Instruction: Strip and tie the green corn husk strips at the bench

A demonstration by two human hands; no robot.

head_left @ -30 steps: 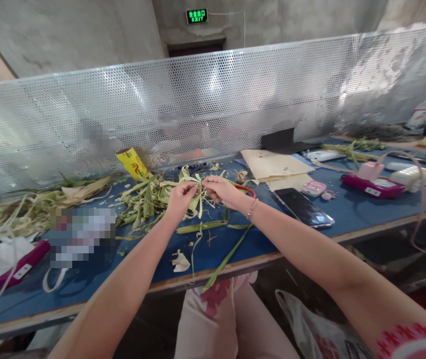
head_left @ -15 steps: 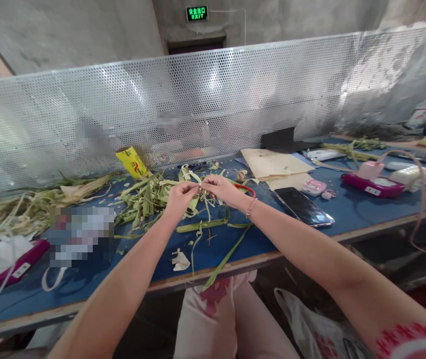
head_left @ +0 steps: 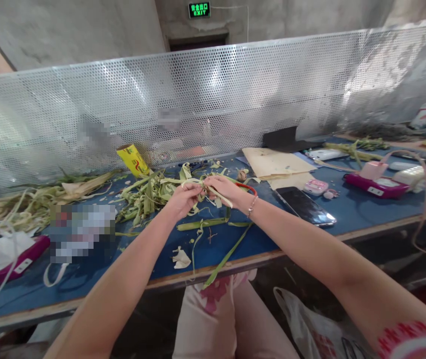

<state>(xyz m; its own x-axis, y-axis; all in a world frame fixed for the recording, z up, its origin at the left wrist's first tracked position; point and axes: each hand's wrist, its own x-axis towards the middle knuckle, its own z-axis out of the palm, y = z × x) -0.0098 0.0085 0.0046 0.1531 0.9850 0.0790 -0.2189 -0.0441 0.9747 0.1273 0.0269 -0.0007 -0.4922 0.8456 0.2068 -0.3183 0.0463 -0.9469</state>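
My left hand (head_left: 186, 200) and my right hand (head_left: 224, 188) meet above the blue table (head_left: 252, 244). Both are closed in a pinch on a pale green husk-like strip (head_left: 223, 199), whose free end slants down across my right hand. The exact grip between the fingertips is too small to make out. Beside my left hand lies a heap of green leaf scraps (head_left: 147, 198). A red-orange loop (head_left: 248, 188) shows behind my right wrist. Below the hands are a flat green leaf piece (head_left: 201, 224) and a long leaf strip (head_left: 227, 257) hanging over the table edge.
A yellow box (head_left: 133, 159) leans near the perforated metal screen (head_left: 198, 99). Right of my arm lie a black phone (head_left: 306, 205), brown paper sheets (head_left: 272, 164) and a magenta power strip (head_left: 375, 185) with cables. Another magenta block (head_left: 14, 264) and dry husks (head_left: 89, 187) lie left.
A pale strip now stretches across both hands and over my right fingers. My left hand has turned slightly, its fingers more curled. The view has shifted a little.
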